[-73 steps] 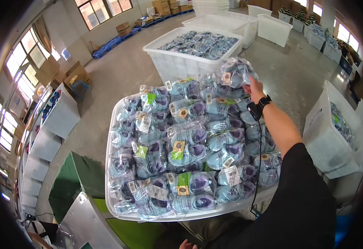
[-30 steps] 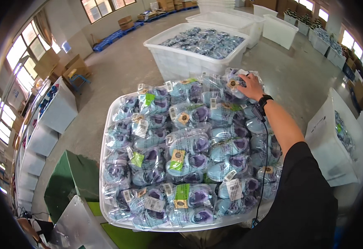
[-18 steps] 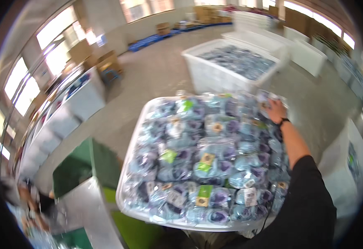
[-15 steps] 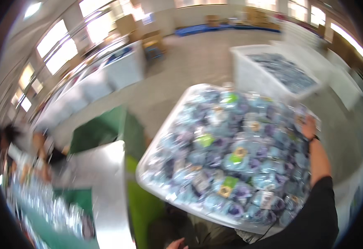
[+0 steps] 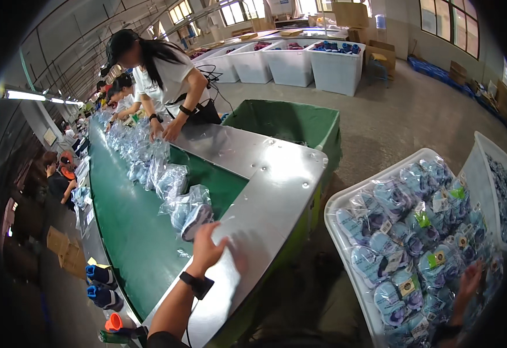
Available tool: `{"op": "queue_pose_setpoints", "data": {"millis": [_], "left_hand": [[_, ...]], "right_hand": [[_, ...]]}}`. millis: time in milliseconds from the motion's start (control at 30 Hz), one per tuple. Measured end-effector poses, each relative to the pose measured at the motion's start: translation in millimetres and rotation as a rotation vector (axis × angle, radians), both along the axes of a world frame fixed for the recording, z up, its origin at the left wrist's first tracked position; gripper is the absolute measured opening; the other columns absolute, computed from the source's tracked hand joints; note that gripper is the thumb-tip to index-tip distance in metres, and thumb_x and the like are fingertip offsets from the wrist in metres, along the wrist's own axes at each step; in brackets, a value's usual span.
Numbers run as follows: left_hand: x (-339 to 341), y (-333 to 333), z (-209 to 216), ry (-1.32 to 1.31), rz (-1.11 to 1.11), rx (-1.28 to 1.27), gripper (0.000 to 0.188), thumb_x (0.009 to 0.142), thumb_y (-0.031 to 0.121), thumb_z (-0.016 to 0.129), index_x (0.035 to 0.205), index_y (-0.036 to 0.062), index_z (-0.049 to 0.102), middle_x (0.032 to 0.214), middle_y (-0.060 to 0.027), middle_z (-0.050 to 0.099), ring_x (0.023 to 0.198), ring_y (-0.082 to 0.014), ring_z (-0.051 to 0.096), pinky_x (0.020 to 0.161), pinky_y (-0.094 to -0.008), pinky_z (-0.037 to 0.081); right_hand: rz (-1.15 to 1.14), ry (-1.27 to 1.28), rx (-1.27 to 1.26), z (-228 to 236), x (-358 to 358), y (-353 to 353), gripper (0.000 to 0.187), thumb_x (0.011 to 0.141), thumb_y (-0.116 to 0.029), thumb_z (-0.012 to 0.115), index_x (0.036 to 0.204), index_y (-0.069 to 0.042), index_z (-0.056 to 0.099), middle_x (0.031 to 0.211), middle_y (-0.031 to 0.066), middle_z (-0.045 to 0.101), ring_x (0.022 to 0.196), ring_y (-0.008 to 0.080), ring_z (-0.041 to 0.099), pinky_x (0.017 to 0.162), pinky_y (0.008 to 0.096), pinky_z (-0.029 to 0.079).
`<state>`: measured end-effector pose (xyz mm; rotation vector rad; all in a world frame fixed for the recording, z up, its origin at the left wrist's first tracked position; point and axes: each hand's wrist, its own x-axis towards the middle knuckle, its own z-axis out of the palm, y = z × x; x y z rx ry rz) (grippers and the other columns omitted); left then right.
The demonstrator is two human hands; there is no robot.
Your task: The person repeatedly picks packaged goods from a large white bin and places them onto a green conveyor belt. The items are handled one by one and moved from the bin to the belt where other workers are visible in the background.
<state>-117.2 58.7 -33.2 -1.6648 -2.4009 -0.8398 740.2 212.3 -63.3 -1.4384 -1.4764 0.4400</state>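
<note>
My left hand (image 5: 208, 250), with a dark band on its wrist, reaches over the metal edge of the belt. Its fingers are spread beside a pair of shoes in a clear bag (image 5: 191, 216), close to the near shoe's sole; whether they touch is hard to tell. Behind that pair, more bagged shoes (image 5: 169, 181) lie in a row along the green conveyor belt (image 5: 120, 232). On my right, a white bin (image 5: 346, 223) is heaped with bagged light-blue and purple shoes (image 5: 392, 301). Above this heap my right hand (image 5: 468, 281) is raised, dim, its fingers stretched and apparently holding nothing.
A co-worker (image 5: 169, 81) handles bags across the belt, with others farther along. A green-lined container (image 5: 288, 119) stands behind the metal corner (image 5: 276, 180). Another white bin (image 5: 482, 153) is at far right. Blue shoes (image 5: 104, 287) and an orange cup (image 5: 114, 322) sit at the left edge.
My view has swung left, bringing the belt to the middle and the bin to the right. My left hand has come up over the belt's edge; my right has left the bin's far corner.
</note>
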Motion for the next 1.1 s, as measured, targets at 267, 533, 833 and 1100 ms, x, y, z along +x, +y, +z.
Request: {"op": "queue_pose_setpoints", "data": {"millis": [267,533,833,1100], "left_hand": [[-209.9,12.4,-45.5,0.102,0.597,-0.036,0.075,0.092,0.050,0.072,0.150,0.0049,0.057,0.150,-0.0278,0.056,0.142,-0.0464,0.049,0.118,-0.0626,0.036],[-166.9,-5.6,-81.7,-0.598,0.538,-0.004,0.083,0.093,0.046,0.072,0.149,-0.0088,0.048,0.142,-0.0332,0.060,0.138,-0.0467,0.055,0.117,-0.0513,0.042],[-8.1,-96.2,-20.1,0.026,0.012,0.210,0.071,0.066,0.011,0.085,0.134,0.0144,0.064,0.147,-0.0164,0.055,0.142,-0.0403,0.048,0.117,-0.0515,0.037],[39.5,-167.2,-28.6,-0.326,0.399,0.167,0.065,0.081,-0.005,0.070,0.142,0.0140,0.067,0.148,-0.0224,0.045,0.135,-0.0372,0.050,0.108,-0.0467,0.049]], "right_hand": [[0.146,-0.267,-0.043,89.3,-209.1,-56.0,0.075,0.090,-0.003,0.063,0.162,-0.002,0.040,0.139,0.0130,0.058,0.127,0.0260,0.056,0.103,0.0397,0.046],[0.339,-0.323,0.053,97.1,-286.1,-60.2,0.079,0.080,0.000,0.062,0.157,0.001,0.045,0.129,0.0161,0.060,0.115,0.0254,0.060,0.100,0.0390,0.049],[0.664,-0.317,0.059,118.3,-360.2,-80.2,0.063,0.079,-0.003,0.073,0.139,0.004,0.058,0.117,0.0195,0.064,0.106,0.0331,0.064,0.094,0.0413,0.052],[0.806,-0.288,0.093,121.4,-383.2,-103.2,0.052,0.080,-0.007,0.076,0.130,0.002,0.064,0.114,0.0194,0.066,0.103,0.0358,0.066,0.090,0.0426,0.055]]}}
